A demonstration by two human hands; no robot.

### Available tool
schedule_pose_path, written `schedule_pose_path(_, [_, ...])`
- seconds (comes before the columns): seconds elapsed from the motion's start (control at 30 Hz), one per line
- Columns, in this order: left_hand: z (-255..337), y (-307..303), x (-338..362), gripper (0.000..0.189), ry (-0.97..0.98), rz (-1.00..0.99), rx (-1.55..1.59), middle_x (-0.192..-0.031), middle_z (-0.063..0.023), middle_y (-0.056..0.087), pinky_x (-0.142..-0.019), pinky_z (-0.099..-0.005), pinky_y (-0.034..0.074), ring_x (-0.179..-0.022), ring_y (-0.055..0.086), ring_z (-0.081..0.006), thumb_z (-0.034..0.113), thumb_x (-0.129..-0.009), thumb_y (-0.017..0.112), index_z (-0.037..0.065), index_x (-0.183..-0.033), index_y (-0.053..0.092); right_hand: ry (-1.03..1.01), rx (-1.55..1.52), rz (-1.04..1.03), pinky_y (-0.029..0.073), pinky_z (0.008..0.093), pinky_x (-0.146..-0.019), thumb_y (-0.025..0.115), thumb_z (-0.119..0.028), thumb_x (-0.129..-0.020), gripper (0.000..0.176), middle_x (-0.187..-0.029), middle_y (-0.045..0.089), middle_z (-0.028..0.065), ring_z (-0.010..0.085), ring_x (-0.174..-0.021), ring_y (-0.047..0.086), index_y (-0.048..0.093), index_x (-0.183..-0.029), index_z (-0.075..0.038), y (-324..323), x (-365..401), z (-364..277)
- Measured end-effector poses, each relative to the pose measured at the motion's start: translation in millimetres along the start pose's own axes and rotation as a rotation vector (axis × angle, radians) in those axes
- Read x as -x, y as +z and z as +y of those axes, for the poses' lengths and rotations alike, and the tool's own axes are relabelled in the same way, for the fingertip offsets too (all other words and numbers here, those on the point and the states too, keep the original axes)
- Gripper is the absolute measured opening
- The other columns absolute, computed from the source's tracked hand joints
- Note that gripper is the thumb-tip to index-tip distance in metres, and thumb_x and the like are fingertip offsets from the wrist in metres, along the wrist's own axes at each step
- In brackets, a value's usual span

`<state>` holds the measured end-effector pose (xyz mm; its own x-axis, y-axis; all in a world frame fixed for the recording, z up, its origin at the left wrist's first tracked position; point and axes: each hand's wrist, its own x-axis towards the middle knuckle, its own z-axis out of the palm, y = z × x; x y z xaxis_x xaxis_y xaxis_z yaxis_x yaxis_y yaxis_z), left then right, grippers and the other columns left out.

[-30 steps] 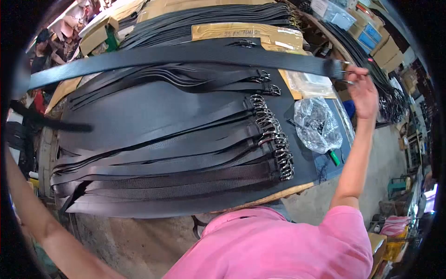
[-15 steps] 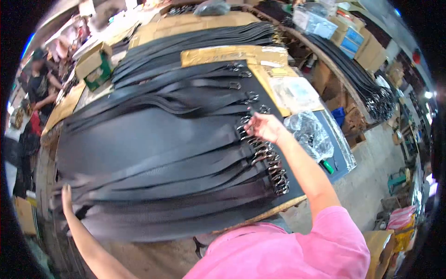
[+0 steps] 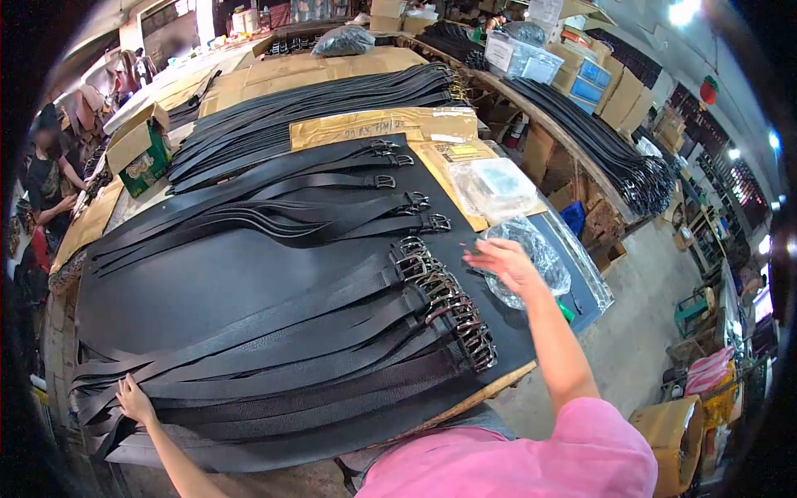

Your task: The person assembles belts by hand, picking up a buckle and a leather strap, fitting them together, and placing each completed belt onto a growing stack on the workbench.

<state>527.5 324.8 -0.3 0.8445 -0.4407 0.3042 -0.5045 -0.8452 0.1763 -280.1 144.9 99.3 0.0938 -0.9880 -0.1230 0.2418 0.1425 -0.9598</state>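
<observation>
A broad stack of black leather belts (image 3: 307, 357) lies across the near part of the table, its metal buckles (image 3: 452, 311) bunched at the right end. On the belts' tail ends at the lower left rests my left hand (image 3: 134, 400), fingers stretched over the leather. My right hand (image 3: 508, 264) hovers to the right of the buckles, fingers apart and holding nothing, in front of a clear plastic bag (image 3: 531, 249). Farther back, a smaller group of black belts (image 3: 274, 217) lies with its buckles (image 3: 427, 212) to the right.
Behind are more belts (image 3: 324, 100), a brown cardboard strip (image 3: 382, 126) and a green box (image 3: 143, 158). A side bench at the right carries another belt pile (image 3: 594, 124). A green object (image 3: 566, 310) lies near the table's right edge. At the left sits another person (image 3: 51, 183).
My right hand has moved off the buckles, to the right and nearer me. My left hand has shifted slightly right and down along the belt ends. The head view has tilted.
</observation>
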Motion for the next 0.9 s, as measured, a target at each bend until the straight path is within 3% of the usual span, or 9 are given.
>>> schedule_pose_path(0.1, [-14,30,-5,0.044,0.114,0.23,0.071,-0.133,-0.0022,0.055,-0.106,-0.0486,0.026,-0.13,0.042,-0.0281,0.047,-0.095,0.039,0.02,-0.118,0.065,-0.097,0.079,0.199,0.053,0.0348,-0.08,0.068,-0.011,-0.084,0.024,-0.096,0.067,0.0119,0.0243,-0.084,0.067,0.064,-0.102,0.005,-47,39,-6])
schedule_pose_path(0.2, [12,-2,21,0.032,0.173,0.413,0.129,-0.116,-0.0061,0.066,-0.1,-0.0443,0.032,-0.118,0.053,-0.0269,0.036,-0.093,0.048,0.018,-0.101,0.073,-0.155,0.136,0.361,0.051,0.0281,-0.076,0.066,-0.011,-0.085,0.033,-0.098,0.062,0.0062,0.0135,-0.086,0.06,0.061,-0.115,0.001,-98,74,-10])
schedule_pose_path(0.27, [20,-16,32,0.035,0.107,0.352,0.118,-0.131,-0.0129,0.055,-0.106,-0.0479,0.026,-0.126,0.045,-0.0314,0.038,-0.096,0.046,0.017,-0.111,0.068,-0.215,0.069,0.413,0.047,0.0262,-0.069,0.063,-0.008,-0.087,0.041,-0.096,0.058,0.0008,0.0104,-0.08,0.055,0.053,-0.126,-0.005,-130,91,-7])
schedule_pose_path(0.37, [-2,1,34,0.043,0.193,0.619,0.424,-0.142,-0.0206,0.039,-0.107,-0.0485,0.025,-0.131,0.036,-0.0351,0.039,-0.096,0.048,0.007,-0.122,0.059,-0.16,-0.037,0.545,0.046,0.0246,-0.068,0.069,-0.011,-0.084,0.036,-0.095,0.06,0.0004,0.0096,-0.074,0.054,0.055,-0.116,-0.007,-194,118,0])
schedule_pose_path(0.53, [-46,3,101,0.052,-0.212,0.475,0.236,-0.143,-0.024,0.035,-0.104,-0.046,0.032,-0.131,0.034,-0.0389,0.039,-0.097,0.046,0.007,-0.137,0.042,-0.172,-0.146,0.639,0.046,0.0245,-0.068,0.068,-0.013,-0.086,0.028,-0.087,0.059,-0.0035,0.0078,-0.072,0.054,0.057,-0.112,-0.011,-232,164,1])
schedule_pose_path(0.67, [-84,41,110,0.051,-0.112,0.52,0.19,-0.142,-0.0265,0.034,-0.105,-0.0458,0.031,-0.131,0.034,-0.0402,0.034,-0.097,0.044,0.005,-0.139,0.039,-0.154,-0.143,0.563,0.046,0.0267,-0.071,0.066,-0.013,-0.088,0.03,-0.089,0.06,-0.0034,0.0078,-0.073,0.054,0.057,-0.116,-0.009,-261,178,9])
schedule_pose_path(0.77, [-104,56,97,0.048,-0.17,0.385,-0.021,-0.14,-0.0268,0.036,-0.103,-0.0465,0.034,-0.129,0.037,-0.0401,0.031,-0.096,0.044,0.005,-0.137,0.042,-0.191,0.058,0.488,0.047,0.0294,-0.071,0.065,-0.015,-0.088,0.034,-0.089,0.059,-0.0031,0.0105,-0.073,0.054,0.056,-0.12,-0.006,-287,182,30])
schedule_pose_path(0.83, [-150,90,66,0.048,-0.082,0.378,-0.043,-0.128,-0.027,0.05,-0.102,-0.0447,0.038,-0.117,0.05,-0.0369,0.031,-0.097,0.044,-0.006,-0.129,0.047,0.027,0.103,0.523,0.048,0.0303,-0.076,0.062,-0.013,-0.087,0.028,-0.114,0.063,0.0065,0.0166,-0.09,0.061,0.062,-0.115,-0.006,-291,189,31])
schedule_pose_path(0.9, [-94,88,31,0.048,0.034,0.38,-0.011,-0.128,-0.0268,0.05,-0.102,-0.0446,0.038,-0.117,0.051,-0.0369,0.03,-0.097,0.044,-0.006,-0.128,0.047,0.199,0.291,0.508,0.047,0.0398,-0.079,0.066,-0.019,-0.085,0.037,-0.111,0.064,0.0088,0.0187,-0.092,0.061,0.059,-0.118,-0.004,-294,201,23])
